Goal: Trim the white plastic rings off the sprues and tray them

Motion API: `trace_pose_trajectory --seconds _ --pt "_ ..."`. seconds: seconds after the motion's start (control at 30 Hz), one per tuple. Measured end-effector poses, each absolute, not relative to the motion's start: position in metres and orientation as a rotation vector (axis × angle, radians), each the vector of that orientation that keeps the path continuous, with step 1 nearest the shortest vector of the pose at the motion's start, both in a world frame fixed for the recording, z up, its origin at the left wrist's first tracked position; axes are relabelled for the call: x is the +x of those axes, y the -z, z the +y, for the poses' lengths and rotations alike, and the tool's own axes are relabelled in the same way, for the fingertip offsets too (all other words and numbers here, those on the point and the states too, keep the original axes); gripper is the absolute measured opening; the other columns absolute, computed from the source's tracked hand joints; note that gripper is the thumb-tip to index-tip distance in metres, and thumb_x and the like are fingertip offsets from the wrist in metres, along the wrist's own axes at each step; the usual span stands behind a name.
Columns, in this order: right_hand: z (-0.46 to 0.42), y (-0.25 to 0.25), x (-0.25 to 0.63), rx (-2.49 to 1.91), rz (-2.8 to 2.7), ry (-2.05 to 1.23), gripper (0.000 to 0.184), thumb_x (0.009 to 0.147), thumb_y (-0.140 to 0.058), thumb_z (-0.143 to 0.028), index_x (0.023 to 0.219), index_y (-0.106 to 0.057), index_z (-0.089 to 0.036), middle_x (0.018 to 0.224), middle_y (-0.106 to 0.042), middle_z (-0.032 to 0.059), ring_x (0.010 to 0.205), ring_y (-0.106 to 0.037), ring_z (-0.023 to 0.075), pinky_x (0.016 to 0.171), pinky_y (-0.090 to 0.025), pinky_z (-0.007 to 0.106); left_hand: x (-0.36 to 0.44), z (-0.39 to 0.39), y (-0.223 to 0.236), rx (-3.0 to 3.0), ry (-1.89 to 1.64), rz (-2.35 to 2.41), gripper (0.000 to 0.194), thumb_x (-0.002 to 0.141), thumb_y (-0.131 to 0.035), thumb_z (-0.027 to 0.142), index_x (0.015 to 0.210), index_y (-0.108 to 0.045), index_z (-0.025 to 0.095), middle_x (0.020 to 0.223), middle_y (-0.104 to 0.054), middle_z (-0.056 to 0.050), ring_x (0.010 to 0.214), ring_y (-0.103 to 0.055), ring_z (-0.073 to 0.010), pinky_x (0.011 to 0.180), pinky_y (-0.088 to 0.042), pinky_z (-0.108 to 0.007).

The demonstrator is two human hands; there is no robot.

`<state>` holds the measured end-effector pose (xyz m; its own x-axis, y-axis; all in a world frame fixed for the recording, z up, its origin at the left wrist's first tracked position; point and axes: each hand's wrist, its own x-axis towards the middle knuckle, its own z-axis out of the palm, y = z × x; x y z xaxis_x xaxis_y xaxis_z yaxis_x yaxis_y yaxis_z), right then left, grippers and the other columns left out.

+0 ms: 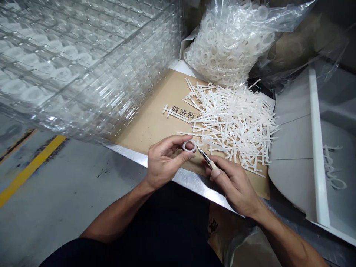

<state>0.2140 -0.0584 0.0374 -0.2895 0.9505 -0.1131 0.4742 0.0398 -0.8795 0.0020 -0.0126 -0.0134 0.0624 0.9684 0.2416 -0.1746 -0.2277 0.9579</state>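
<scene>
Between the thumb and forefinger of my left hand (168,157) is a small white plastic ring (189,145). My right hand (232,181) is wrapped round a slim, knife-like tool with a metal tip (204,155). The tool's tip is at the right side of the ring; I cannot tell whether it touches. Just beyond my hands, a heap of thin white plastic sprues (233,122) lies on a brown cardboard sheet (144,129) with printed characters. A blurred white strip shows beside the tool's tip.
Stacked clear plastic trays (111,70) holding white rings stand at the left. A clear bag full of rings (225,48) sits behind the heap. At the right is a grey bin (342,155) with a few white pieces. The table's metal edge (194,185) runs below my hands.
</scene>
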Motion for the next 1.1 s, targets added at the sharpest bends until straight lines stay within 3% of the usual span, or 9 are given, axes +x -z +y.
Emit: trace_pose_trajectory --seconds 0.53,1.1 --pt "-0.0575 -0.0380 0.2138 -1.434 -1.787 -1.251 0.034 0.110 -0.042 -0.044 0.102 -0.065 -0.020 0.081 -0.063 0.0029 0.070 -0.056 0.0187 0.067 -0.044 0.033 0.0029 -0.0133 0.0129 1.317 -1.359 0.898 0.042 0.083 -0.086 0.012 0.123 -0.078 0.020 0.100 -0.080 -0.007 0.090 -0.079 -0.0171 0.086 -0.066 -0.026" --pt "-0.0569 -0.0365 0.2141 -1.441 -1.800 -1.243 0.034 0.111 -0.041 -0.043 0.102 -0.064 -0.020 0.081 -0.062 0.0021 0.069 -0.056 0.0182 0.066 -0.042 0.034 0.0045 -0.0123 0.0135 1.310 -1.374 0.840 0.043 0.082 -0.086 0.010 0.123 -0.078 0.019 0.097 -0.080 -0.005 0.088 -0.079 -0.0152 0.085 -0.068 -0.023"
